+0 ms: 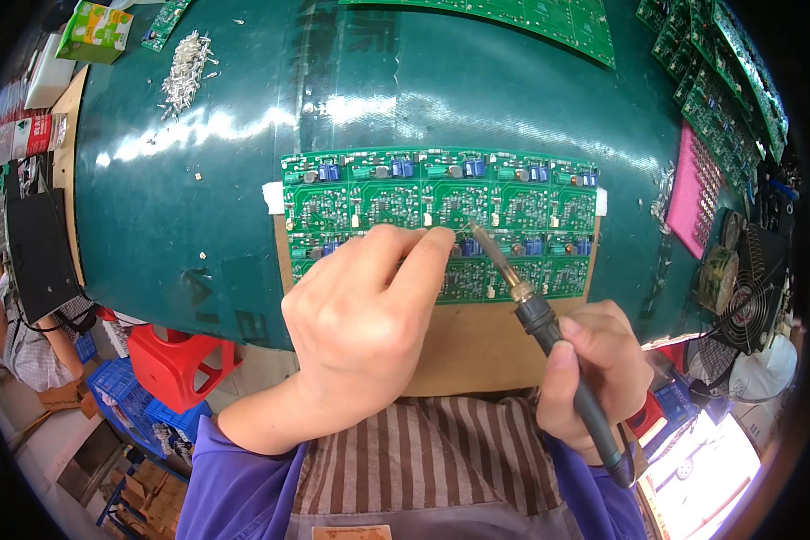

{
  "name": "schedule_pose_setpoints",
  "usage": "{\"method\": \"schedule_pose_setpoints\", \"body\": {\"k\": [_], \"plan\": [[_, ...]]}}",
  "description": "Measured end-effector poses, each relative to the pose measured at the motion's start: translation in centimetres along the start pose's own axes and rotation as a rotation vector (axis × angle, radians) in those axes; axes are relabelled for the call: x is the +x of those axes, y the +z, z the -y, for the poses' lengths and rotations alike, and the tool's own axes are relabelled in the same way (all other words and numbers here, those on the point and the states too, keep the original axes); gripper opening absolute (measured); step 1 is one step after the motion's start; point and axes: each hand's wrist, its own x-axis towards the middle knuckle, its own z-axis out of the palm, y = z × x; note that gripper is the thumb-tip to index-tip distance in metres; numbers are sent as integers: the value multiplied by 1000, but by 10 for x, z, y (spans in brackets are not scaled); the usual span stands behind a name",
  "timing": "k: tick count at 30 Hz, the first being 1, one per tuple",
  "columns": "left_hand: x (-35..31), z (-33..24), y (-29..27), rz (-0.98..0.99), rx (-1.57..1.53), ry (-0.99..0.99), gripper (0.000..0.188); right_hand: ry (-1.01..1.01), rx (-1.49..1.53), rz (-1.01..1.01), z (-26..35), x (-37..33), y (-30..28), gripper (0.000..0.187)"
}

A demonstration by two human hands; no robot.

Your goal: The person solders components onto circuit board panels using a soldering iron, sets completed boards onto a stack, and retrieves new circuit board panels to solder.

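1. striped apron (405, 459): nearest, lower edge.
2. board (454, 193): on brown backing (486, 346), ahead of apron.
3. left hand (360, 301): over board, fingers curled, tips bunched; cannot tell what they hold.
4. right hand (605, 364): fingers wrapped round iron (538, 319), tip at board.

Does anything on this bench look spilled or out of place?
A heap of small silvery parts lies loose, without a container, at the far left of the green tabletop, its edges straggling, so it looks spilled.
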Motion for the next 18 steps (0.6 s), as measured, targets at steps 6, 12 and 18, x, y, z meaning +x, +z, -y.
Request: {"method": "schedule_pose_setpoints", "body": {"k": [6, 12, 18], "plan": [[3, 2, 3, -10, 72, 77, 30, -54, -20, -48, -3, -1, -3, 16], [4, -26, 8, -28, -37, 76, 20, -33, -37, -153, -11, -12, -22, 14], [5, -27, 21, -12, 4, 132, 22, -7, -58, -156, -19, -16, -30, 15]]}}
